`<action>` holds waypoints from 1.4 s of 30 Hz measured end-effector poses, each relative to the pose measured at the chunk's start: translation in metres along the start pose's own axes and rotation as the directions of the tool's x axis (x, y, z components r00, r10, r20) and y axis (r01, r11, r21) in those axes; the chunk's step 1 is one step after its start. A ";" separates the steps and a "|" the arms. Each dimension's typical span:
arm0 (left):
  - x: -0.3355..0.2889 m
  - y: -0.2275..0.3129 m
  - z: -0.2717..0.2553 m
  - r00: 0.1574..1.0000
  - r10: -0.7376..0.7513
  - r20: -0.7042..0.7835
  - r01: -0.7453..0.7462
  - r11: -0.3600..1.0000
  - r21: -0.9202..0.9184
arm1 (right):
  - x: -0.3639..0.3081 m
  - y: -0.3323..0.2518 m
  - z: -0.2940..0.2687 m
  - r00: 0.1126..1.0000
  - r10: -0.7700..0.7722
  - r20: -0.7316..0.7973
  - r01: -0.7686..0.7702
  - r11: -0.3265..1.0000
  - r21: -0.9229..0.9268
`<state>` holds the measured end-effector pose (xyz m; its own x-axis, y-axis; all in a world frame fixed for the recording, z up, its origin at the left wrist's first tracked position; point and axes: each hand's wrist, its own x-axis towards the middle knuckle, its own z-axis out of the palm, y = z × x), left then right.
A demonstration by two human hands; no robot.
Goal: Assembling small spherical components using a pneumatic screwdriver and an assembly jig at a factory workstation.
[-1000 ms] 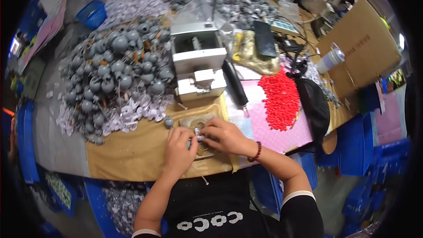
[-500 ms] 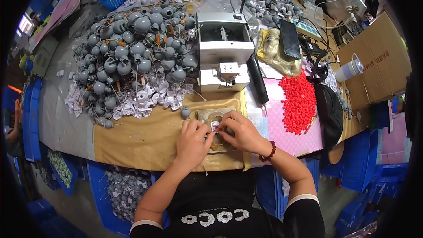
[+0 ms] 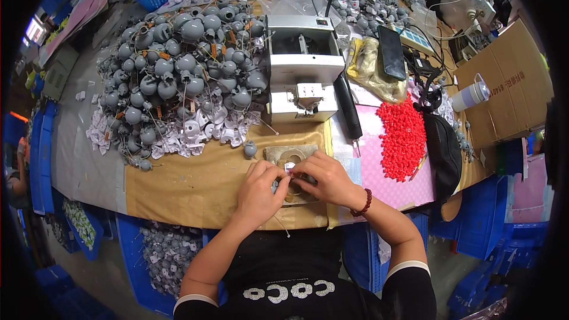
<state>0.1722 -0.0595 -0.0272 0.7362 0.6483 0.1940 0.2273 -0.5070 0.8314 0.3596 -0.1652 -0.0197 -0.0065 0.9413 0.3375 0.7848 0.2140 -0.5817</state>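
Note:
My left hand (image 3: 259, 188) and my right hand (image 3: 325, 178) meet above a small board with rounded recesses (image 3: 277, 153). Their thumbs and fingers pinch a small grey-and-white plastic part (image 3: 289, 166). A little red shows between the fingertips, and most of the part is hidden by them. A thin wire (image 3: 283, 227) trails below my left hand over the cloth edge. Just beyond my left hand, a single grey ball-shaped part (image 3: 250, 150) lies on the brown cloth (image 3: 178, 192).
A heap of grey ball-shaped parts (image 3: 192, 29) with wires rises at left, white pieces (image 3: 192, 133) beside it. Beyond my hands stands a metal-cased machine (image 3: 305, 68). Rightward lie a black-handled tool (image 3: 348, 109), red caps (image 3: 402, 139), a phone (image 3: 391, 53) and a black pouch (image 3: 443, 151).
Both hands stay at the same spot with small finger shifts. The wire's hanging end has swung to the right. At far left, another person's arm has moved.

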 end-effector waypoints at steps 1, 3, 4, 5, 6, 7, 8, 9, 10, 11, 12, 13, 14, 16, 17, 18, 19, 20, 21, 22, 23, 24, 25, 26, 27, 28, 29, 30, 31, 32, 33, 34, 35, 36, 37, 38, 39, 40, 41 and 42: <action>0.000 0.000 0.001 1.000 0.002 -0.005 -0.002 1.000 0.005 | 0.000 0.000 0.001 1.000 -0.006 -0.012 0.006 1.000 0.002; 0.000 -0.001 -0.001 1.000 -0.012 0.020 0.012 1.000 -0.028 | -0.001 0.001 0.001 0.999 -0.002 -0.043 0.004 0.999 0.048; 0.000 -0.002 -0.003 0.999 -0.018 0.030 0.020 0.999 -0.044 | -0.002 0.001 0.001 0.998 0.005 -0.061 0.000 0.996 0.091; 0.000 -0.006 -0.005 0.991 -0.078 0.109 0.095 0.982 -0.166 | -0.003 0.000 0.001 0.997 0.014 -0.078 -0.003 0.991 0.134; -0.001 -0.012 -0.006 0.973 -0.125 0.193 0.177 0.944 -0.278 | -0.003 -0.002 0.000 0.996 0.050 -0.070 -0.036 0.983 0.183; -0.001 -0.013 -0.010 0.944 -0.161 0.289 0.270 0.881 -0.389 | -0.003 -0.005 -0.002 0.994 0.087 -0.062 -0.070 0.971 0.230; 0.000 -0.014 -0.014 0.903 -0.196 0.382 0.373 0.798 -0.474 | -0.003 -0.006 -0.003 0.991 0.123 -0.052 -0.104 0.955 0.277; -0.001 -0.012 -0.020 0.850 -0.213 0.482 0.482 0.686 -0.546 | -0.004 -0.005 -0.004 0.980 0.195 -0.028 -0.171 0.915 0.366; 0.000 -0.014 -0.021 0.826 -0.221 0.519 0.531 0.615 -0.584 | -0.004 -0.004 -0.005 0.965 0.261 0.002 -0.234 0.862 0.450; 0.000 -0.016 -0.023 0.801 -0.228 0.554 0.578 0.538 -0.614 | -0.003 -0.003 -0.007 0.946 0.322 0.039 -0.293 0.797 0.528; 0.000 -0.026 -0.019 0.812 -0.244 0.531 0.571 0.521 -0.634 | -0.001 -0.002 -0.012 0.967 0.242 0.080 -0.244 0.790 0.563; 0.004 -0.027 -0.018 0.829 -0.271 0.490 0.550 0.550 -0.628 | -0.001 -0.001 -0.011 0.984 0.162 0.075 -0.178 0.851 0.495; 0.007 -0.027 -0.017 0.844 -0.297 0.446 0.531 0.581 -0.618 | 0.000 0.000 -0.008 0.994 0.081 0.077 -0.106 0.900 0.423; 0.013 -0.026 -0.012 0.900 -0.304 0.312 0.433 0.710 -0.556 | -0.001 0.000 -0.005 0.994 -0.084 0.066 0.077 0.992 0.103; 0.015 -0.024 -0.010 0.936 -0.264 0.232 0.348 0.796 -0.496 | -0.002 0.000 -0.003 0.993 -0.098 0.061 0.098 0.995 0.008; 0.017 -0.022 -0.007 0.963 -0.222 0.151 0.266 0.869 -0.418 | -0.001 0.000 -0.001 0.992 -0.113 0.058 0.117 0.989 -0.088; 0.019 -0.020 -0.007 0.983 -0.161 0.085 0.180 0.927 -0.330 | -0.001 0.000 0.001 0.991 -0.124 0.056 0.132 0.980 -0.150; 0.020 -0.017 -0.007 0.996 -0.091 0.025 0.095 0.968 -0.233 | -0.001 0.000 0.003 0.989 -0.136 0.055 0.145 0.967 -0.211; 0.020 -0.016 -0.006 0.996 -0.091 0.011 0.091 0.967 -0.236 | 0.000 -0.001 0.005 0.988 -0.146 0.056 0.155 0.959 -0.239; 0.020 -0.014 -0.006 0.996 -0.093 -0.003 0.090 0.967 -0.239 | 0.000 -0.002 0.006 0.986 -0.152 0.072 0.165 0.950 -0.266; 0.019 -0.014 -0.006 0.995 -0.095 -0.016 0.089 0.966 -0.241 | 0.001 -0.004 0.006 0.984 -0.157 0.087 0.176 0.940 -0.293; 0.018 -0.015 -0.005 0.998 -0.055 -0.026 0.048 0.975 -0.216 | 0.002 -0.007 0.006 0.981 -0.159 0.116 0.188 0.928 -0.320; 0.017 -0.018 -0.004 0.999 -0.014 -0.033 0.007 0.981 -0.192 | 0.004 -0.011 0.003 0.977 -0.158 0.144 0.200 0.916 -0.348; 0.015 -0.019 -0.005 1.000 0.018 -0.010 -0.019 0.990 -0.143 | 0.005 -0.014 0.000 0.970 -0.159 0.184 0.217 0.906 -0.363; 0.013 -0.020 -0.006 0.999 0.049 0.013 -0.047 0.994 -0.095 | 0.006 -0.018 -0.003 0.962 -0.159 0.223 0.235 0.896 -0.376; 0.009 -0.019 -0.009 0.996 0.067 0.065 -0.066 0.998 -0.023 | 0.007 -0.019 -0.005 0.952 -0.160 0.261 0.255 0.885 -0.389; 0.005 -0.018 -0.009 0.993 0.089 0.080 -0.092 0.995 0.044 | 0.006 -0.019 -0.005 0.954 -0.148 0.261 0.244 0.890 -0.386; 0.000 -0.016 -0.010 0.990 0.109 0.093 -0.120 0.987 0.111 | 0.002 -0.019 -0.004 0.956 -0.136 0.261 0.232 0.894 -0.383; -0.005 -0.012 -0.006 0.988 0.139 0.070 -0.149 0.974 0.171 | -0.001 -0.018 -0.004 0.957 -0.122 0.264 0.220 0.898 -0.381; -0.008 -0.009 -0.002 0.981 0.184 0.058 -0.193 0.950 0.244 | -0.004 -0.017 -0.003 0.967 -0.118 0.226 0.195 0.915 -0.355; -0.011 -0.006 0.001 0.972 0.229 0.047 -0.232 0.920 0.316 | -0.007 -0.014 -0.003 0.976 -0.113 0.188 0.171 0.930 -0.327; -0.013 -0.003 0.007 0.956 0.288 0.051 -0.284 0.873 0.398 | -0.011 -0.011 -0.002 0.985 -0.091 0.146 0.130 0.951 -0.280; -0.015 -0.004 0.010 0.946 0.316 0.069 -0.314 0.841 0.441 | -0.015 -0.008 -0.002 0.992 -0.070 0.104 0.093 0.969 -0.231; -0.017 -0.005 0.013 0.935 0.345 0.086 -0.342 0.806 0.483 | -0.019 -0.003 -0.002 0.998 -0.031 0.060 0.040 0.986 -0.162; -0.019 -0.005 0.016 0.924 0.369 0.101 -0.365 0.769 0.524 | -0.024 0.001 -0.001 0.999 0.031 0.004 -0.031 0.997 -0.071; -0.019 -0.006 0.017 0.921 0.371 0.117 -0.373 0.757 0.536 | -0.029 0.005 -0.001 0.994 0.094 -0.054 -0.093 0.995 0.028; -0.019 -0.007 0.018 0.919 0.372 0.128 -0.380 0.750 0.542 | -0.033 0.008 -0.002 0.986 0.155 -0.066 -0.149 0.985 0.085; -0.019 -0.006 0.017 0.918 0.372 0.139 -0.384 0.743 0.549 | -0.036 0.010 -0.004 0.974 0.213 -0.073 -0.202 0.969 0.143; -0.017 -0.005 0.015 0.917 0.372 0.145 -0.387 0.740 0.550 | -0.038 0.012 -0.006 0.972 0.225 -0.064 -0.213 0.965 0.153; -0.016 -0.004 0.014 0.917 0.371 0.149 -0.389 0.739 0.550 | -0.039 0.015 -0.008 0.970 0.236 -0.054 -0.225 0.961 0.162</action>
<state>0.1690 -0.0758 -0.0407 0.8540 0.3214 0.4090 0.2323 -0.9392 0.2530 0.3763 -0.2011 -0.0355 0.2125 0.9498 0.2297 0.6549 0.0361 -0.7549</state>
